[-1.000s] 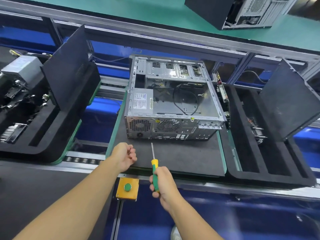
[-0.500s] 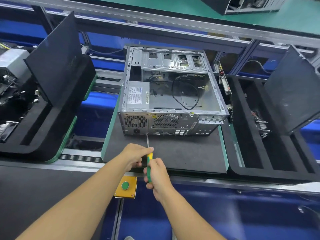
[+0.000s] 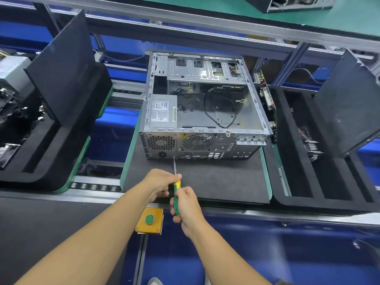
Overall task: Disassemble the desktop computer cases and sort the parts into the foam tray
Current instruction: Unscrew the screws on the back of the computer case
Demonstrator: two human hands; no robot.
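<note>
An open silver computer case [image 3: 203, 108] lies on its side on a dark mat [image 3: 216, 179], rear panel toward me. A grey power supply [image 3: 163, 111] sits in its near left corner and a black cable loops across the floor of the case. My right hand [image 3: 186, 206] grips the yellow-green handle of a screwdriver [image 3: 176, 189]. Its shaft points up at the bottom edge of the rear panel, below the power supply. My left hand [image 3: 162, 183] pinches the top of the handle where the shaft begins.
A black foam tray [image 3: 320, 182] with long slots stands to the right, with circuit boards in it and a dark panel [image 3: 349, 103] leaning in it. Another foam tray [image 3: 61, 149] with parts and a panel is at the left. A yellow button box [image 3: 149, 220] sits on the rail near me.
My left hand came from a loose fist beside the screwdriver onto its handle top. The screwdriver tip moved forward up to the case's rear panel.
</note>
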